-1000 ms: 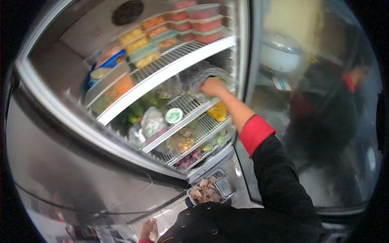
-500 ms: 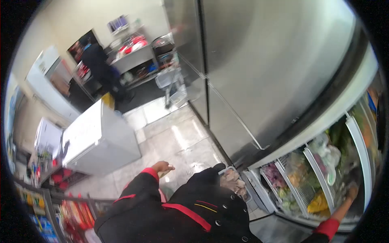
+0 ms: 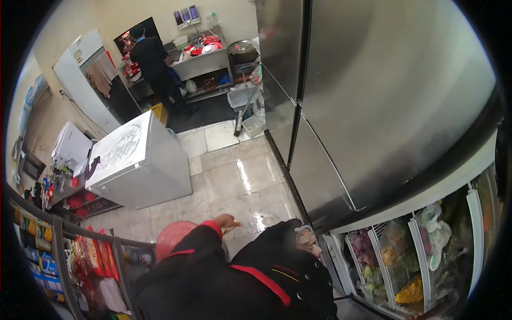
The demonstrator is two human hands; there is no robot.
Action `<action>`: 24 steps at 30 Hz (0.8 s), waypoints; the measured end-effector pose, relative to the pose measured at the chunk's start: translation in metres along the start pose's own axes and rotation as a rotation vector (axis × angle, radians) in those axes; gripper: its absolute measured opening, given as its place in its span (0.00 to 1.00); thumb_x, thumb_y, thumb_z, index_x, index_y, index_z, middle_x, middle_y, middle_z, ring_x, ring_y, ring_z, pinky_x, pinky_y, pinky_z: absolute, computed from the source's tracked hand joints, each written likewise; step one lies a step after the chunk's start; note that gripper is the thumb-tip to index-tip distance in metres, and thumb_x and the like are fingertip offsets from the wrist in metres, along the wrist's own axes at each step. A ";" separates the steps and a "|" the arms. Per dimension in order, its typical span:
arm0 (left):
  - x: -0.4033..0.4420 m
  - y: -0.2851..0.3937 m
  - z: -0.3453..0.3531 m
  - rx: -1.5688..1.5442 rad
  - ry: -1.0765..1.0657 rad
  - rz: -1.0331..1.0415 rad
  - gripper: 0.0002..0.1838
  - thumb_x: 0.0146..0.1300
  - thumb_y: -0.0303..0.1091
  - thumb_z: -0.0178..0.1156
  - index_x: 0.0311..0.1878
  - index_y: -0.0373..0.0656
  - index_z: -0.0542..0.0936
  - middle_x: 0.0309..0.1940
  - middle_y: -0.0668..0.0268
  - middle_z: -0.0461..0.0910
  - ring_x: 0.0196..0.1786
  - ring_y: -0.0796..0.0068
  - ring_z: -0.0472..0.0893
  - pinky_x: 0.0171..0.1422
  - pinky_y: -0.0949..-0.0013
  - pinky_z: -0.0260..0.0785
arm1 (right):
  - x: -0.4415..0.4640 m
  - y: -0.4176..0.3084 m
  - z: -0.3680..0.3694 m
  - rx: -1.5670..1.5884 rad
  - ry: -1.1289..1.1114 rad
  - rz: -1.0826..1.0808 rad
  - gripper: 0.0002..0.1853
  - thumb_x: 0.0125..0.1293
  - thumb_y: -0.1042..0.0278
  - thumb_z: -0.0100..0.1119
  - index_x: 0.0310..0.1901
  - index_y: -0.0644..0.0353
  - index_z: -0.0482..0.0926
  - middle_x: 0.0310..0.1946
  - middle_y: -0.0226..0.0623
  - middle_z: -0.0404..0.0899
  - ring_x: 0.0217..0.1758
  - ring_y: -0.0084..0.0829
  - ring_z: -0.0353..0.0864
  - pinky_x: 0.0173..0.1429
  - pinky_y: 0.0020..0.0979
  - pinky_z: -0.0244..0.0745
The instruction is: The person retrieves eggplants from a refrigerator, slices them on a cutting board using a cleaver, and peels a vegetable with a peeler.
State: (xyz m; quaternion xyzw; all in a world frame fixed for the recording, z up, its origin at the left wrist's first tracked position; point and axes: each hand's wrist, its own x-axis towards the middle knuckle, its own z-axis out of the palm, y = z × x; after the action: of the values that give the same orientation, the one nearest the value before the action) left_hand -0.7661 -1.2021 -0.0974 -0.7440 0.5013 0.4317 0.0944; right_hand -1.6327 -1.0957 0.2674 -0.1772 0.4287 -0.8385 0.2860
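My left hand [image 3: 228, 221] hangs in front of my body above the tiled floor, beyond a red cuff. Its fingers look curled together, with a small pale bit at their tips that I cannot make out. The right hand is out of view near the lower right edge. On that side stands a fridge with white wire shelves [image 3: 385, 260]. On the shelves are bagged vegetables, a yellow-orange item [image 3: 409, 290], purple produce [image 3: 361, 246] and a clear plastic bag [image 3: 436, 226]. A container of pale meat-like pieces [image 3: 308, 241] sits low beside my body, partly hidden.
A tall steel fridge door [image 3: 384, 106] rises at my right. A white chest freezer [image 3: 154, 178] stands left on the tiles [image 3: 213, 186]. A pink-red round tub [image 3: 173, 237] is near my left arm. Packet-filled shelves [image 3: 96, 261] line the lower left. A person [image 3: 152, 64] works at the back.
My right hand, earlier reaching into the fridge shelves, has left view downward. The view has shifted, bringing the pink-red tub into sight. The left hand remains in front of my body.
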 end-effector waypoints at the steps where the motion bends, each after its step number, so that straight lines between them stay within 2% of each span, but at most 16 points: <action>1: 0.009 0.012 -0.013 0.018 0.012 0.035 0.48 0.56 0.79 0.56 0.54 0.37 0.85 0.55 0.44 0.83 0.61 0.44 0.80 0.65 0.53 0.70 | -0.013 0.016 -0.021 0.067 -0.275 0.127 0.20 0.72 0.69 0.55 0.64 0.65 0.74 0.57 0.46 0.79 0.57 0.39 0.79 0.58 0.39 0.78; 3: 0.017 0.046 -0.049 0.099 0.080 0.114 0.48 0.57 0.79 0.56 0.54 0.36 0.85 0.54 0.43 0.83 0.60 0.44 0.81 0.65 0.53 0.70 | -0.079 0.039 0.057 0.040 -0.073 0.080 0.24 0.69 0.65 0.60 0.64 0.64 0.74 0.56 0.48 0.80 0.57 0.38 0.79 0.61 0.40 0.77; 5: 0.029 0.077 -0.081 0.099 0.144 0.196 0.47 0.57 0.79 0.56 0.53 0.37 0.85 0.52 0.44 0.84 0.58 0.45 0.82 0.65 0.53 0.70 | -0.071 0.063 0.016 -0.167 0.168 0.075 0.26 0.69 0.61 0.61 0.66 0.63 0.73 0.60 0.50 0.77 0.61 0.44 0.77 0.73 0.43 0.68; 6: 0.033 0.094 -0.097 0.114 0.189 0.225 0.46 0.58 0.77 0.57 0.54 0.37 0.85 0.51 0.45 0.84 0.57 0.47 0.83 0.64 0.53 0.71 | -0.023 0.095 -0.083 -0.060 -0.002 0.135 0.12 0.74 0.62 0.60 0.54 0.55 0.76 0.42 0.32 0.76 0.44 0.24 0.76 0.54 0.30 0.74; 7: 0.036 0.114 -0.110 0.136 0.220 0.266 0.45 0.58 0.76 0.59 0.54 0.37 0.85 0.50 0.45 0.85 0.56 0.48 0.83 0.62 0.54 0.73 | -0.064 0.097 -0.022 -0.249 0.201 -0.003 0.13 0.74 0.64 0.61 0.55 0.58 0.76 0.42 0.28 0.76 0.44 0.24 0.76 0.51 0.28 0.72; 8: 0.086 0.108 -0.112 0.173 0.233 0.435 0.44 0.58 0.75 0.60 0.56 0.38 0.84 0.50 0.46 0.85 0.55 0.50 0.84 0.61 0.56 0.74 | -0.086 0.102 0.002 -0.370 0.158 -0.115 0.12 0.72 0.67 0.64 0.53 0.59 0.80 0.45 0.30 0.78 0.46 0.23 0.77 0.52 0.27 0.72; 9: 0.136 0.102 -0.112 0.213 0.251 0.603 0.44 0.58 0.74 0.62 0.57 0.39 0.83 0.49 0.47 0.86 0.54 0.52 0.84 0.59 0.57 0.75 | -0.104 0.105 0.020 -0.330 0.100 -0.010 0.14 0.68 0.70 0.67 0.54 0.60 0.79 0.46 0.30 0.78 0.48 0.23 0.77 0.53 0.27 0.72; 11: 0.016 0.219 -0.165 0.064 0.153 0.450 0.42 0.59 0.72 0.63 0.59 0.41 0.83 0.48 0.49 0.86 0.52 0.54 0.85 0.57 0.59 0.76 | -0.131 0.142 0.031 -0.364 0.109 -0.055 0.25 0.63 0.77 0.69 0.60 0.58 0.71 0.36 0.27 0.75 0.36 0.21 0.75 0.40 0.26 0.70; 13: 0.017 0.274 -0.173 0.049 -0.011 0.573 0.41 0.60 0.73 0.62 0.59 0.42 0.83 0.48 0.53 0.86 0.52 0.57 0.84 0.58 0.59 0.75 | -0.176 0.181 0.039 -0.460 0.128 0.119 0.23 0.66 0.75 0.67 0.60 0.57 0.70 0.31 0.25 0.72 0.25 0.19 0.69 0.29 0.24 0.65; 15: 0.005 0.338 -0.165 0.156 -0.156 0.675 0.39 0.65 0.70 0.60 0.60 0.42 0.82 0.51 0.58 0.85 0.54 0.62 0.83 0.59 0.61 0.73 | -0.225 0.245 -0.006 -0.701 0.101 0.396 0.21 0.66 0.66 0.68 0.57 0.57 0.71 0.27 0.28 0.73 0.24 0.20 0.72 0.27 0.27 0.67; 16: -0.008 0.371 -0.153 0.130 -0.361 0.730 0.35 0.70 0.66 0.56 0.61 0.40 0.81 0.50 0.62 0.84 0.53 0.66 0.81 0.62 0.63 0.71 | -0.262 0.280 -0.034 -0.882 0.097 0.443 0.24 0.62 0.56 0.73 0.53 0.58 0.74 0.29 0.26 0.72 0.27 0.22 0.71 0.31 0.28 0.68; 18: 0.001 0.426 -0.118 0.179 -0.727 0.856 0.31 0.79 0.57 0.48 0.64 0.37 0.77 0.52 0.63 0.82 0.52 0.70 0.81 0.64 0.64 0.72 | -0.345 0.299 -0.040 -0.740 0.176 0.696 0.23 0.62 0.58 0.70 0.54 0.59 0.73 0.29 0.30 0.75 0.27 0.25 0.75 0.31 0.30 0.71; 19: -0.010 0.452 -0.099 0.238 -0.782 0.876 0.31 0.79 0.57 0.48 0.64 0.37 0.77 0.52 0.63 0.82 0.52 0.70 0.81 0.64 0.64 0.72 | -0.391 0.315 -0.058 -0.690 0.236 0.766 0.22 0.62 0.60 0.68 0.54 0.60 0.74 0.29 0.30 0.75 0.27 0.25 0.76 0.31 0.31 0.72; 21: -0.055 0.493 -0.062 0.064 -0.997 0.572 0.31 0.79 0.57 0.48 0.64 0.36 0.76 0.52 0.61 0.81 0.51 0.67 0.84 0.61 0.64 0.76 | -0.489 0.337 -0.084 -0.602 0.461 0.847 0.21 0.63 0.64 0.65 0.54 0.60 0.74 0.28 0.30 0.75 0.27 0.26 0.76 0.30 0.31 0.72; 22: -0.064 0.512 -0.044 0.095 -1.064 0.648 0.29 0.76 0.58 0.54 0.62 0.39 0.77 0.47 0.64 0.81 0.45 0.73 0.81 0.53 0.68 0.76 | -0.538 0.343 -0.092 -0.546 0.607 0.865 0.20 0.63 0.65 0.64 0.55 0.60 0.74 0.27 0.30 0.76 0.27 0.26 0.77 0.30 0.31 0.72; 24: -0.055 0.537 -0.004 0.242 -0.989 0.825 0.28 0.76 0.59 0.53 0.56 0.39 0.76 0.42 0.65 0.81 0.46 0.69 0.86 0.55 0.66 0.79 | -0.618 0.347 -0.099 -0.414 0.947 0.772 0.19 0.63 0.69 0.61 0.55 0.60 0.74 0.27 0.31 0.76 0.26 0.27 0.77 0.30 0.32 0.72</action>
State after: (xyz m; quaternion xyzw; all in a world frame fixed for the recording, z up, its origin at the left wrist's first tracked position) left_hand -1.2149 -1.4255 0.1022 -0.1886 0.6878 0.6644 0.2235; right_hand -1.0940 -0.8072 -0.1058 0.3274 0.6944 -0.5624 0.3070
